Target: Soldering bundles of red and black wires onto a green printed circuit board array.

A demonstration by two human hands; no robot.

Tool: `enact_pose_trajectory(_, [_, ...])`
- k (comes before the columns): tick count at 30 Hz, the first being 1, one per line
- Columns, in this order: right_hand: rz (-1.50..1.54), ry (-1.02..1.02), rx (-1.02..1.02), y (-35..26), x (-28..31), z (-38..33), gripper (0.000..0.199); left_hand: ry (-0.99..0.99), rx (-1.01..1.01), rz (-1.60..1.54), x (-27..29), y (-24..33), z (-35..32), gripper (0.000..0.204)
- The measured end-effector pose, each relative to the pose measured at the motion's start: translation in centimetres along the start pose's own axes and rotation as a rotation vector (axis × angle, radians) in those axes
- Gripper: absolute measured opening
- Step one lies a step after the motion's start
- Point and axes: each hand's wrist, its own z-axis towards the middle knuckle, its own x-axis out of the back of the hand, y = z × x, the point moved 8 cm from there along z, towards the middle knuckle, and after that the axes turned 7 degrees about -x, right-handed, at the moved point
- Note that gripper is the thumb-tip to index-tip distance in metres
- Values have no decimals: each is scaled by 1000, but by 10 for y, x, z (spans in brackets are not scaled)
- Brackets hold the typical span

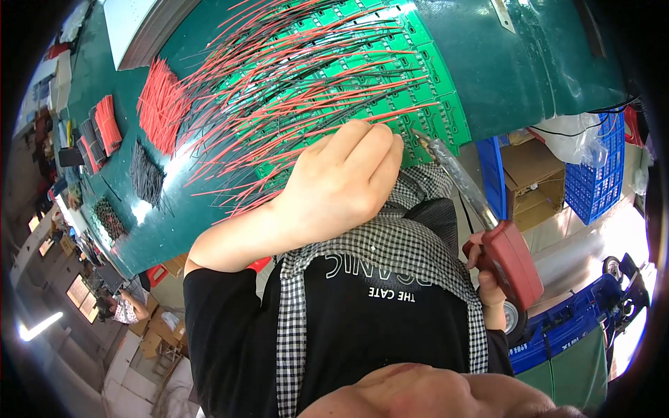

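My left hand (341, 174) is closed at the near edge of a green circuit board panel (446, 90), fingers curled downward. What its fingertips pinch, if anything, is hidden beneath the hand. Many thin red and black wires (306, 90) fan across the panel, their right ends lying along the rows of small boards. My right hand (488, 275) is wrapped round the handle of a red soldering gun (514, 261). Its long metal barrel slants up and left, with the tip just right of my left fingers, by the panel's near edge.
On the green table (502, 76) at left lie a red wire pile (162, 104), a black wire bundle (146, 174) and smaller red bundles (106, 124). A white box (143, 28) stands far left. Right of the table are a blue crate (592, 174) and a cardboard box (533, 171).
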Motion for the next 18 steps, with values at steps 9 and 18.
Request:
enact_pose_trajectory(9, [44, 22, 30, -24, -8, 9, 83, 21, 52, -31, 3, -6, 0, 34])
enact_pose_trajectory(18, [20, 21, 56, -24, -8, 8, 71, 114, 19, -6, 1, -1, 12, 32])
